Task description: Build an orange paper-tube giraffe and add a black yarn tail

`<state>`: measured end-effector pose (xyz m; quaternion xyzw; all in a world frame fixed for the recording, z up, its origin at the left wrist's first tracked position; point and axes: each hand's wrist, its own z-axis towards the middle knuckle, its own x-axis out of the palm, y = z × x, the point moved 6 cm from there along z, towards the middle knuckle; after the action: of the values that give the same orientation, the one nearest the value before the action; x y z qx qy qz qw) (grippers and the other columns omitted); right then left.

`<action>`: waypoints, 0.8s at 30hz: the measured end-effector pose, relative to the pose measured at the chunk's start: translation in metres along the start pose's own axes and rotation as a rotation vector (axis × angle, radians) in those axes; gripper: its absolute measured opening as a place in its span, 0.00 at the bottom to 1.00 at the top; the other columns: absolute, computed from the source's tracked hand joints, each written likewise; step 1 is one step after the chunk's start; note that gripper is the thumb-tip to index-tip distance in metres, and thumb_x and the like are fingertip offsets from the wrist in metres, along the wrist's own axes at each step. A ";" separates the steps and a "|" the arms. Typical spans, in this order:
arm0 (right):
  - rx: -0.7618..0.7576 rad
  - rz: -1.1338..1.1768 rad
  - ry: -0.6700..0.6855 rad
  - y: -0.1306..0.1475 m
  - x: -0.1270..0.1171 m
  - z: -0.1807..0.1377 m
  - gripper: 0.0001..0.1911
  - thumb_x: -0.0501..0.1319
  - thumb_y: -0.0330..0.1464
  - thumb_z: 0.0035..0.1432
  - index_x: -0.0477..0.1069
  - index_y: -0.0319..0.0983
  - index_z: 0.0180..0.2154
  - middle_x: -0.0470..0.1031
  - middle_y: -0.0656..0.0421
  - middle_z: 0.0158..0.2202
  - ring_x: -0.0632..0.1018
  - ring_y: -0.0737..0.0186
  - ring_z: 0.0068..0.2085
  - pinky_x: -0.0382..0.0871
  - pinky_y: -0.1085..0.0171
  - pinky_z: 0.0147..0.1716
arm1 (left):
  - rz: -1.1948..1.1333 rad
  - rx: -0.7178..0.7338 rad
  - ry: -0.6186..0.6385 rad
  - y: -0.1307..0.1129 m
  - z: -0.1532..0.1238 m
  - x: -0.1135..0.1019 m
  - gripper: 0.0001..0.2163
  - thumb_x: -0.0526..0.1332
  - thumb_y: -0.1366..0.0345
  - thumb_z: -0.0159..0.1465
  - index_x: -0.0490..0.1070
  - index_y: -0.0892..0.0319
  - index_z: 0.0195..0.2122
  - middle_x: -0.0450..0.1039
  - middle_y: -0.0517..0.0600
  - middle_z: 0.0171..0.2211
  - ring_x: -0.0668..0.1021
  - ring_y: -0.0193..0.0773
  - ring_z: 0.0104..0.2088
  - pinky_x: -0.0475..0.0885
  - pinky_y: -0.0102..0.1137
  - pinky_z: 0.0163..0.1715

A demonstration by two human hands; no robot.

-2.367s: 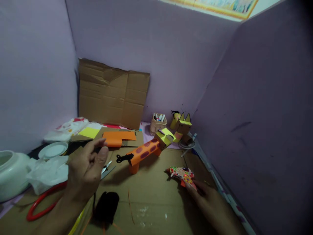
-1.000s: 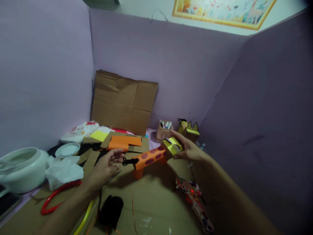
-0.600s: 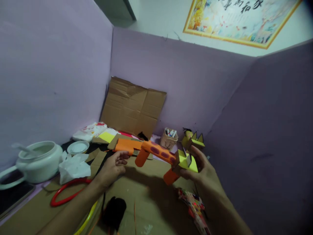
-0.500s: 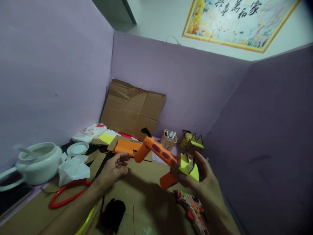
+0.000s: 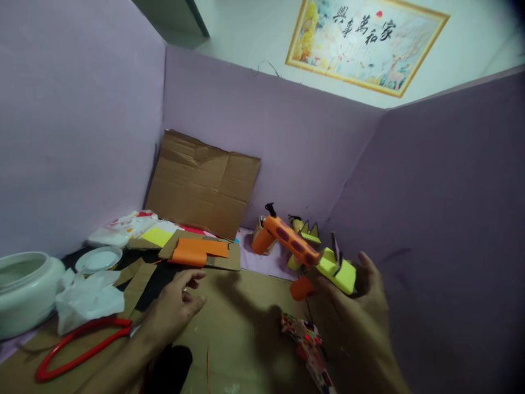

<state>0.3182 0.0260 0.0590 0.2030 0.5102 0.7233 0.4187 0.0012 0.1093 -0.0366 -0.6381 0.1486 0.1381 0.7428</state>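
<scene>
Just lifted, orange animal, near the surface's far right corner, your right hand pinching its head, left hand spread.

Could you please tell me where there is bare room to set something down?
The widest bare patch is the cardboard mat between the left hand and the glue gun, partly shadowed. It is crowded at the left, with the white pot, crumpled white wrap and red loop, and farther back around the orange paper.

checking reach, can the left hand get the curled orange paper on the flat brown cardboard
Probably yes: the left hand looks empty, the curled orange paper lies just beyond, and nothing visible stands between.
</scene>
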 end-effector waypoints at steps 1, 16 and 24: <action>0.021 0.059 0.043 -0.002 -0.001 0.005 0.51 0.71 0.40 0.32 0.55 0.39 0.59 0.68 0.51 0.48 0.73 0.50 0.44 0.70 0.58 0.39 | 0.042 0.003 -0.012 -0.004 0.000 -0.002 0.18 0.59 0.61 0.50 0.70 0.61 0.42 0.71 0.54 0.37 0.75 0.39 0.29 0.71 0.35 0.33; 0.324 0.456 0.215 -0.057 -0.001 -0.039 0.47 0.73 0.33 0.28 0.63 0.48 0.55 0.75 0.58 0.42 0.77 0.65 0.31 0.71 0.72 0.25 | 0.783 -0.162 0.182 0.007 -0.052 -0.090 0.09 0.52 0.69 0.51 0.71 0.58 0.29 0.74 0.52 0.28 0.75 0.45 0.31 0.67 0.36 0.32; 0.246 0.675 0.374 -0.069 0.008 -0.041 0.46 0.69 0.38 0.39 0.54 0.44 0.59 0.73 0.50 0.49 0.78 0.53 0.39 0.72 0.60 0.36 | 0.961 -0.041 0.190 -0.011 -0.078 -0.074 0.21 0.50 0.72 0.52 0.69 0.59 0.47 0.71 0.60 0.46 0.74 0.54 0.44 0.67 0.43 0.41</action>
<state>0.3115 0.0182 -0.0205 0.2725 0.5653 0.7780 0.0302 -0.0656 0.0298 -0.0088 -0.5218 0.4905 0.4094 0.5653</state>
